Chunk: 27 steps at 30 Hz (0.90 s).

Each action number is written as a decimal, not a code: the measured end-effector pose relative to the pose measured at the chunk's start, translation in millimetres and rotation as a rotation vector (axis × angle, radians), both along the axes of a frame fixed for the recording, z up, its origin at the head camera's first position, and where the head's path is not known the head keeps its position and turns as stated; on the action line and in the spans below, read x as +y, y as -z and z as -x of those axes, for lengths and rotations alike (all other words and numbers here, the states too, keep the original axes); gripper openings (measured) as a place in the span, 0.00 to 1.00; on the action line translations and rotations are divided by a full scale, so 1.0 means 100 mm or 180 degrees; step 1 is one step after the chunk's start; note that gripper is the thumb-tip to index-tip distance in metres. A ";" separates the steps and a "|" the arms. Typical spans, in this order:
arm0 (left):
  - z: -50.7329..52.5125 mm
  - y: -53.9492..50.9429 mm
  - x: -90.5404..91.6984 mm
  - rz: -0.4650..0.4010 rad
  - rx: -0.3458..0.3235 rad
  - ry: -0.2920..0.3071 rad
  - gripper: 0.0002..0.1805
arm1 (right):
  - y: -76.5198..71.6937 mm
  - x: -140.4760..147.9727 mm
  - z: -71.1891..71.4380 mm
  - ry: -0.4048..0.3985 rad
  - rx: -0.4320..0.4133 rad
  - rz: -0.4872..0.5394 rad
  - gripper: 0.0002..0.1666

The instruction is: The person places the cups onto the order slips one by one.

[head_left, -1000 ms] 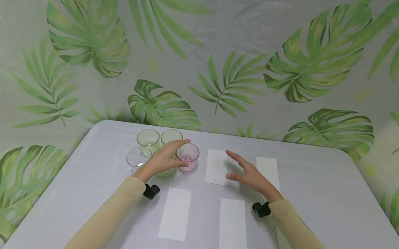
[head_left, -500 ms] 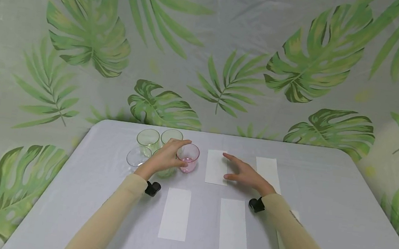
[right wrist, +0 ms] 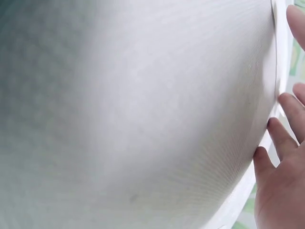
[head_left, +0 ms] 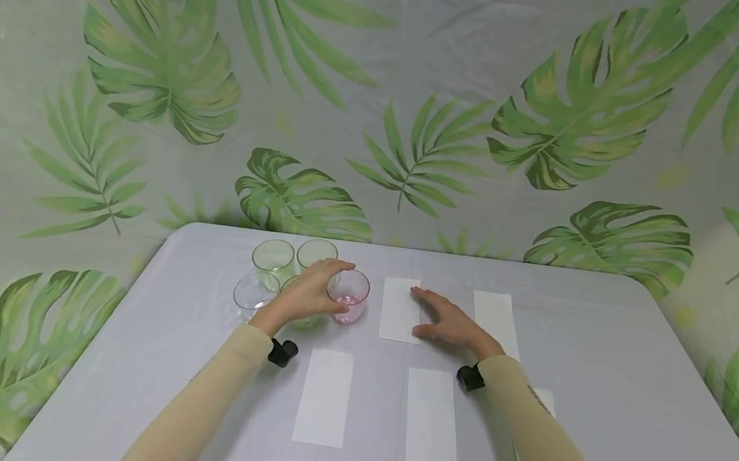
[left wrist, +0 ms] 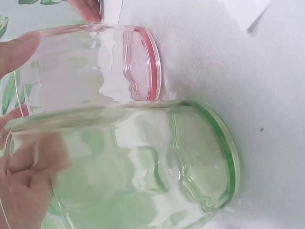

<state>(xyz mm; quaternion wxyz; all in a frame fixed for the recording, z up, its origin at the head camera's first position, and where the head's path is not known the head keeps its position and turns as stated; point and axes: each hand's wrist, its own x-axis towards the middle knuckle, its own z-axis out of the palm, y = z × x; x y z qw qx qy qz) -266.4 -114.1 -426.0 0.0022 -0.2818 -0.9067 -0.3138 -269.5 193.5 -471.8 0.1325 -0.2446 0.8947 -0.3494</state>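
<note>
My left hand (head_left: 306,292) holds a pink drinking glass (head_left: 352,298) by its upper sides, thumb on the near side and fingers on the far side. The glass stands upright at the right of a cluster of glasses. In the left wrist view the thumb (left wrist: 21,51) touches the pink glass near its rim, and a green glass (left wrist: 143,167) in front hides part of the hand. My right hand (head_left: 451,323), fingers extended and thumb apart, is at the right edge of a white paper rectangle (head_left: 395,309) and holds nothing.
Beside the left hand stand green glasses (head_left: 273,259) and a clear glass (head_left: 251,292). More paper rectangles lie on the white-covered table (head_left: 631,397): front left (head_left: 323,400), front middle (head_left: 432,424), back right (head_left: 498,317). The right forearm partly covers another.
The pink glass and the left hand's fingertips have shifted slightly toward me. My right hand has moved a little left and nearer over the paper rectangle.
</note>
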 end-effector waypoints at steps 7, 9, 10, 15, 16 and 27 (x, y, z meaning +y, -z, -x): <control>-0.02 -0.01 0.01 -0.0029 0.0099 0.0022 0.40 | 0.03 -0.01 0.01 -0.0034 0.0097 -0.0170 0.47; -0.02 -0.02 0.03 -0.0073 0.0095 0.0026 0.39 | 0.03 -0.01 0.01 -0.0029 0.0106 -0.0178 0.47; -0.02 -0.03 0.03 -0.0089 0.0098 0.0029 0.39 | 0.02 -0.01 0.01 -0.0021 0.0102 -0.0179 0.47; -0.02 -0.06 0.10 -0.0286 0.0043 0.0109 0.39 | 0.01 -0.01 -0.01 0.0016 0.0106 -0.0185 0.47; -0.01 -0.07 0.11 -0.0310 0.0039 0.0124 0.39 | 0.01 -0.01 -0.01 0.0024 0.0105 -0.0198 0.47; 0.05 -0.10 0.40 -0.0393 0.0050 0.0237 0.40 | 0.01 -0.03 -0.01 0.0081 0.0064 -0.0272 0.47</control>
